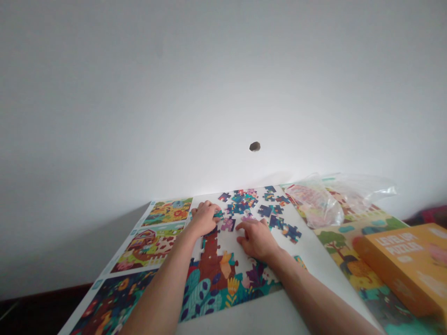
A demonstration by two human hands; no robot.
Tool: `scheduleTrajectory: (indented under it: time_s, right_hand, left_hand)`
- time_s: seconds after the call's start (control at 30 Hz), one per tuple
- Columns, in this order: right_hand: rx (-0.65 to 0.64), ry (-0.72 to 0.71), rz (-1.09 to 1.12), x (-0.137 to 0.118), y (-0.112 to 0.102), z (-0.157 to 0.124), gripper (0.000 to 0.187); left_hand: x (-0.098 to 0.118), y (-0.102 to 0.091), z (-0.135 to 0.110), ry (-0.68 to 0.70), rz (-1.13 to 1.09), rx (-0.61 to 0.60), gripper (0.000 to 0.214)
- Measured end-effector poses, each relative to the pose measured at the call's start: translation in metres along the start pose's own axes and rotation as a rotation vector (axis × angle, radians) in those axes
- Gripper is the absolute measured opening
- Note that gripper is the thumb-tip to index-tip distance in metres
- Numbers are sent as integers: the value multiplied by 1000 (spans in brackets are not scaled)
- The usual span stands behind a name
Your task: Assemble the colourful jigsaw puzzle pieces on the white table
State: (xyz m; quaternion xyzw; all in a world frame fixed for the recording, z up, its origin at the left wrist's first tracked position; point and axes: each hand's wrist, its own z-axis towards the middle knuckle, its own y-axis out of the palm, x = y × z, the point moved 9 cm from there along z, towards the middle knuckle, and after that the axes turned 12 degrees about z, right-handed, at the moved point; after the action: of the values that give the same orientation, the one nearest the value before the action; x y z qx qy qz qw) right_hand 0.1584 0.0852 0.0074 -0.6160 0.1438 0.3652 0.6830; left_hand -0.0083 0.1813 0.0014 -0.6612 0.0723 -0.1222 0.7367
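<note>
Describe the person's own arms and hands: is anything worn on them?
The left forearm and right forearm are bare, with no sleeves or watch. The left hand and right hand are ungloved, with no rings that can be made out.

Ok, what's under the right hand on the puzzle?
The right hand rests on the white puzzle board, beside the assembled jigsaw section. Whatever lies directly beneath the palm and fingers is covered, so it cannot be seen.

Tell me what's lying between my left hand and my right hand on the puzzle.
In the head view, a pink jigsaw piece lies on the white board between the left hand and the right hand, with a teal jigsaw piece by the left hand.
</note>
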Motion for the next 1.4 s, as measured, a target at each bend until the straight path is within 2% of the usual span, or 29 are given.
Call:
scheduleTrajectory:
  time_s: [0.13,0.27,0.33,0.43,0.5,0.57,0.7,0.8,0.87,0.93,1.03,1.17,1.4]
  right_hand:
    - [4,-4,11,0,0,0,24]
    - [82,-24,109,-5,-10,0,24]
    - [168,-43,228,-5,-20,0,26]
    - [252,-11,455,3,-27,1,32]
    - [258,28,605,10,-25,2,35]
    - [245,32,703,13,-23,4,34]
    - [212,27,735,12,-20,5,30]
    - [230,53,759,17,-21,6,28]
    - [243,71,796,22,-22,6,28]
    - [236,80,836,25,-21,8,29]
    - [155,52,857,21,-17,8,29]
    - [16,-10,809,8,-10,6,29]
    - [-31,-29,749,5,-9,6,22]
  left_hand:
    - [-3,-4,0,-12,-83,20,32]
    - [3,-25,2,10,-215,47,24]
    - [16,-40,0,64,-311,52,21]
    - [46,-55,-17,166,-717,-13,19]
    - [59,-53,-33,110,-825,-43,19]
    - [67,-42,-51,47,-904,-73,19]
    - [60,-21,-74,-93,-1070,-46,22]
    - [58,-11,-79,-63,-1106,-149,22]
    - [56,-11,-80,-22,-1068,-184,22]
    - [55,-16,-80,20,-1014,-165,22]
    - [57,-23,-81,79,-949,-109,24]
    - [61,-17,-83,99,-931,-126,26]
    - [66,-17,-85,147,-813,-137,22]
